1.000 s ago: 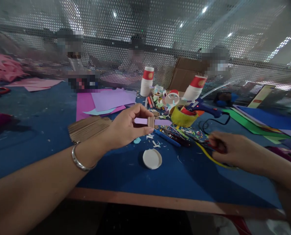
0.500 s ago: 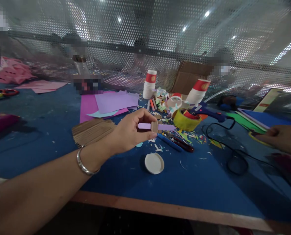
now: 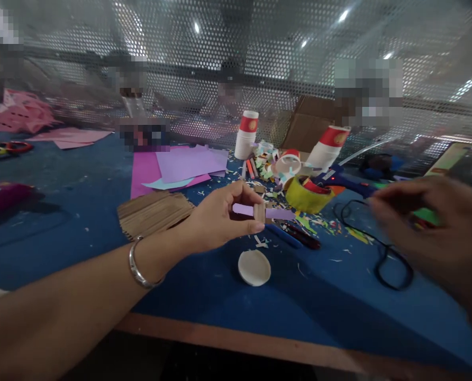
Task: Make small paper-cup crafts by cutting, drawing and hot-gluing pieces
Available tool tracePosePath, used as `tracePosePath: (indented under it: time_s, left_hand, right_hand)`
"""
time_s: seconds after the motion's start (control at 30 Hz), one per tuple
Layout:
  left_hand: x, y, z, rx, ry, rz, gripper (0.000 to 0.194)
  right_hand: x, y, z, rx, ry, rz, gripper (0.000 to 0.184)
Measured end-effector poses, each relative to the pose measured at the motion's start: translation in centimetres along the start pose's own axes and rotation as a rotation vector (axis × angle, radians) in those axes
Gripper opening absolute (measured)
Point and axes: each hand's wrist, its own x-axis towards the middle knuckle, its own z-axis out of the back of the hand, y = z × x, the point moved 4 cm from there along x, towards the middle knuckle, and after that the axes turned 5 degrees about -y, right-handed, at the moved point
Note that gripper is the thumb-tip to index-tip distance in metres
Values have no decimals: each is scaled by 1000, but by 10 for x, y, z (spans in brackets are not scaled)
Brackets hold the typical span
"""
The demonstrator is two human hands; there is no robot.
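Near the middle of the table, my left hand point(image 3: 224, 217) is closed, pinching a small cardboard piece point(image 3: 259, 212) between thumb and fingers. A purple paper strip point(image 3: 279, 214) runs through or behind that piece and sticks out on both sides. On the right, my right hand point(image 3: 430, 227) is raised above the table, blurred, its fingers curled; whether anything is in them I cannot make out. Below my left hand lies a round white lid point(image 3: 254, 268). Just beyond it are a blue pen point(image 3: 286, 236) and a dark red-handled tool point(image 3: 302, 235).
A corrugated cardboard sheet point(image 3: 154, 211) and purple paper point(image 3: 192, 165) lie left. Behind are stacked paper cups point(image 3: 246, 143), paper scraps, a yellow tape roll point(image 3: 309, 196) and a blue glue gun point(image 3: 345, 181) with a black cord point(image 3: 392, 286). A perforated metal screen point(image 3: 204, 100) stands at the back.
My right hand has moved left and toward the middle, away from a yellow loop at the right edge. My left hand keeps its pinch on the cardboard piece, shifted slightly right in view.
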Motion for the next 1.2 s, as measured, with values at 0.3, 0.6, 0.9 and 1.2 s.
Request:
tracePosePath:
  time_s: [0.3,0.6,0.9,1.2]
  left_hand:
    - [-2,9,-6,-236,62,150,37]
    - [1,15,-15,-366,88,204,31]
    - [3,18,-16,-209,89,250,22]
    - [0,14,-17,-237,67,200,20]
  right_hand:
    - [-1,113,-21,370,-18,686,21]
    - [-2,102,-38,648,81,339,5]
    - [-2,97,-49,992,387,-90,11]
    - [-1,99,-57,1152,547,-208,20]
